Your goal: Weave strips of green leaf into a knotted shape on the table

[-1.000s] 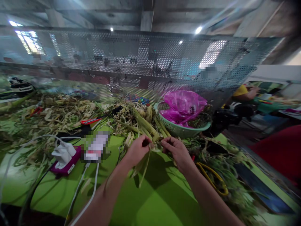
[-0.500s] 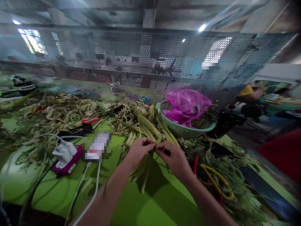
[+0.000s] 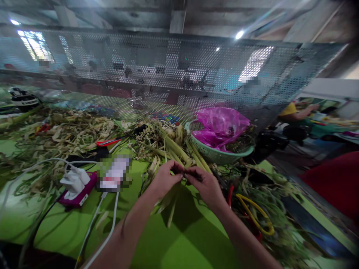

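Note:
My left hand (image 3: 166, 178) and my right hand (image 3: 204, 183) meet over the green tabletop (image 3: 185, 244), thumbs and fingertips pinched together. Whatever sits between the fingertips is too small and too hidden to name. Pale green leaf strips (image 3: 172, 212) lie below and behind my left hand, hanging toward me. Just beyond the fingers is a bundle of thick yellow-green stalks (image 3: 174, 148). Pliers with red and yellow handles (image 3: 256, 209) lie to the right of my right wrist.
A green colander (image 3: 215, 154) with a pink plastic bag (image 3: 223, 127) stands behind right. Dried leaves (image 3: 64, 138) are heaped at left, near a red cutter knife (image 3: 109, 142). A phone (image 3: 115, 173), a purple power strip (image 3: 80, 194) and white cables lie nearer. A perforated metal screen (image 3: 151, 71) rises behind.
My fingertips stay pinched together; both hands have shifted very slightly, with the fingers arched a little more. The whole view has moved a little. Nothing else on the table visibly differs.

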`<state>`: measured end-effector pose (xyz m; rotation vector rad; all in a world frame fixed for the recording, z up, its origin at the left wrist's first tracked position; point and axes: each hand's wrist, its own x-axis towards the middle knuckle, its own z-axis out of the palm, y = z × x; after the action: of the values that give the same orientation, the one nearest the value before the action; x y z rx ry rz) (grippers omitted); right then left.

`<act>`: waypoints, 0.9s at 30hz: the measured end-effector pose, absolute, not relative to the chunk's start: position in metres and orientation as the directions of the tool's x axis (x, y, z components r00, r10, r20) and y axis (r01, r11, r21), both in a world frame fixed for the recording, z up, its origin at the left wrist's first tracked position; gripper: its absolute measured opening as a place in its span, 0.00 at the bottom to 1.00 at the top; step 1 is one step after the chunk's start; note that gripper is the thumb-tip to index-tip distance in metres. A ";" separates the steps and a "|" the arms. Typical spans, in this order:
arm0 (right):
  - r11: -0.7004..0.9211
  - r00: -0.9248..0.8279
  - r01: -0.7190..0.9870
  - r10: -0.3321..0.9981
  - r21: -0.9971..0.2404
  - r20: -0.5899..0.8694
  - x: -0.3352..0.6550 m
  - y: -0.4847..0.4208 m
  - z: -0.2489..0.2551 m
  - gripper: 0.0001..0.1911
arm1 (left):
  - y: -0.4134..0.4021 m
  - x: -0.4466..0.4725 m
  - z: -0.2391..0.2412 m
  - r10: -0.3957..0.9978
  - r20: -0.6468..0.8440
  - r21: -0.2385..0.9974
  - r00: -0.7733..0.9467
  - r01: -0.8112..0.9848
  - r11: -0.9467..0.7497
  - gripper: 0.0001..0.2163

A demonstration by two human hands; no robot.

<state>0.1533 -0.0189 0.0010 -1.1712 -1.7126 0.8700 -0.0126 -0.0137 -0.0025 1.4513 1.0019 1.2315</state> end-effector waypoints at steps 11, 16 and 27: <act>0.376 -0.147 0.591 0.920 -0.714 0.363 0.151 -0.026 0.008 0.06 | -0.023 -0.004 0.001 0.924 0.373 0.871 0.085 0.312 -0.380 0.07; 0.379 -0.146 0.595 0.918 -0.708 0.368 0.147 -0.026 0.008 0.06 | -0.024 -0.002 -0.002 0.908 0.414 0.801 0.067 0.447 -0.398 0.06; 0.343 -0.099 0.593 0.929 -0.729 0.357 0.149 -0.026 0.005 0.07 | -0.020 -0.004 -0.001 0.971 0.203 0.964 0.125 0.147 -0.221 0.05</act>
<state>0.1490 -0.0256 0.0052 -1.3479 -1.7956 0.5218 -0.0044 -0.0205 -0.0015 1.5375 1.1336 1.2010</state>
